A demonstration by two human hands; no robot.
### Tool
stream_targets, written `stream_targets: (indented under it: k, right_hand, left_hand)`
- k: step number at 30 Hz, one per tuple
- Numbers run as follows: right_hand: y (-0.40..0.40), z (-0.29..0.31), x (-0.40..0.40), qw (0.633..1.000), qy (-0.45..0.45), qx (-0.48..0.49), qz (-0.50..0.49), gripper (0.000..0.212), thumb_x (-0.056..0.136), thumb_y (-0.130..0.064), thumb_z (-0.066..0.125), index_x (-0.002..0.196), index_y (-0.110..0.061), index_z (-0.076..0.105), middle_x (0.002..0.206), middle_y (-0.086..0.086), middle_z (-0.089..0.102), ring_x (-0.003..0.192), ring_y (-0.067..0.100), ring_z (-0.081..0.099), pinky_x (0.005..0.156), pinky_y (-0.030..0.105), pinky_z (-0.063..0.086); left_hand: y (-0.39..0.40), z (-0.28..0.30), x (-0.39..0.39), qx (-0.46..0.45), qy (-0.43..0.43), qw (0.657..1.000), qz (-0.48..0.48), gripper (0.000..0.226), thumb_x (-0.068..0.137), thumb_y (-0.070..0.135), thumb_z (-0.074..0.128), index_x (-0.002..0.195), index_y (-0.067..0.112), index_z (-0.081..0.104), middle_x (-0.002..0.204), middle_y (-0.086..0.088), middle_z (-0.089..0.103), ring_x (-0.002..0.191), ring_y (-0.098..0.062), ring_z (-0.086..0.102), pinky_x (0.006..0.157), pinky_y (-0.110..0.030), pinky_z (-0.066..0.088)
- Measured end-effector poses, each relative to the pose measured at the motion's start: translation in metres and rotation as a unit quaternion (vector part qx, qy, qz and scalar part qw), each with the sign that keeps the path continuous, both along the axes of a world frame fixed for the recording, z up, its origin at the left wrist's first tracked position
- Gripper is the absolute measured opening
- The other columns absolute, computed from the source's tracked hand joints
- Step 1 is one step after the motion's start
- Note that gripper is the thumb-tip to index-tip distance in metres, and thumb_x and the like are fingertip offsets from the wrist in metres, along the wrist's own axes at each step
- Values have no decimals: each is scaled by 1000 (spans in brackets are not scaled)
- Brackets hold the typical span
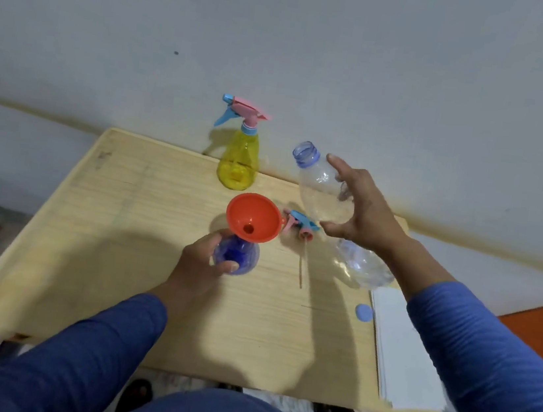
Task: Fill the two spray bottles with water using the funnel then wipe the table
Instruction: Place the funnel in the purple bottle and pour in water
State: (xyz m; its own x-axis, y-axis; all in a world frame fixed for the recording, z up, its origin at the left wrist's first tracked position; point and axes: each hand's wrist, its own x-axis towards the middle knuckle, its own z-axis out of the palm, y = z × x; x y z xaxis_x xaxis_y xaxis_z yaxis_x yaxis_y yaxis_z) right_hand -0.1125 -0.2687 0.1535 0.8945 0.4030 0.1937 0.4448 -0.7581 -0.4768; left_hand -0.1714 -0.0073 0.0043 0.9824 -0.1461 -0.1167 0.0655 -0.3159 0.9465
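My left hand [202,262] grips the blue spray bottle [239,257], which stands on the wooden table [118,255] with an orange funnel [254,217] seated in its neck. My right hand [362,211] holds a clear plastic water bottle [320,191] in the air to the right of the funnel, tilted, with its uncapped mouth pointing up and left. The yellow spray bottle [239,160], with its pink and blue sprayer head on, stands at the back edge. The blue bottle's detached sprayer head [302,225] and tube lie on the table between the funnel and my right hand.
A blue bottle cap [364,312] lies near the table's right side, next to a folded white cloth [406,355] that reaches the front right corner. A pale wall rises directly behind the table. My legs are below the front edge.
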Motion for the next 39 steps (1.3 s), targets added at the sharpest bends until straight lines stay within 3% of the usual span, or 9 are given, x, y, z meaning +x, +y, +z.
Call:
stream_targets:
  k: [5,10,14,18,25,29,32,39]
  right_hand:
    - [3,18,0,983,53,-172,37,112,63,-12,81,135,-61,12,113,0,34,91,25,50,75,29,46]
    - [1,31,-4,952,46,-297,52,117,64,-13,81,133,-66,3,125,6,35,88,29,52,81,41,50]
    - [1,37,-8,935,36,-348,54,118,65,-17,82,132,-68,0,127,5,35,85,27,53,79,36,50]
    - [5,41,-13,922,27,-381,59,109,69,-18,79,136,-60,3,127,8,37,79,21,44,75,28,41]
    - [3,39,-14,905,13,-421,63,103,71,-25,77,142,-54,8,129,10,37,92,11,26,82,34,43]
    - [4,37,-14,903,10,-424,64,102,71,-25,76,141,-55,9,127,10,38,98,18,39,81,34,43]
    - [3,35,-13,896,0,-439,67,101,71,-27,75,140,-56,8,126,9,37,109,21,43,81,36,43]
    - [1,33,-9,882,-19,-465,73,102,69,-30,74,141,-57,7,125,8,37,109,24,47,79,35,42]
  left_hand:
    - [0,-3,1,18,-8,1000,24,46,68,30,68,109,41,52,98,17,60,95,-7,57,79,-17,39]
    - [0,-7,1,30,-21,999,26,48,75,16,73,119,27,56,101,11,61,96,-9,57,85,-22,41]
    - [2,-10,2,29,-28,999,17,52,71,25,73,120,29,55,103,11,62,98,-8,57,86,-22,41]
    - [2,-12,2,35,-38,999,10,51,75,20,74,120,31,53,105,12,61,98,-7,56,86,-21,42]
    - [3,-13,3,32,-49,998,9,53,75,17,75,122,29,54,106,12,61,99,-7,57,84,-16,41]
    - [2,-11,3,35,-50,998,11,53,75,16,75,122,27,54,104,12,60,96,-5,55,78,-6,37]
    - [2,-12,3,34,-52,998,10,53,75,16,74,122,27,54,104,13,60,97,-6,55,78,-7,36]
    - [1,-11,3,36,-55,998,11,52,75,15,74,122,26,54,103,12,60,94,-3,54,75,-3,36]
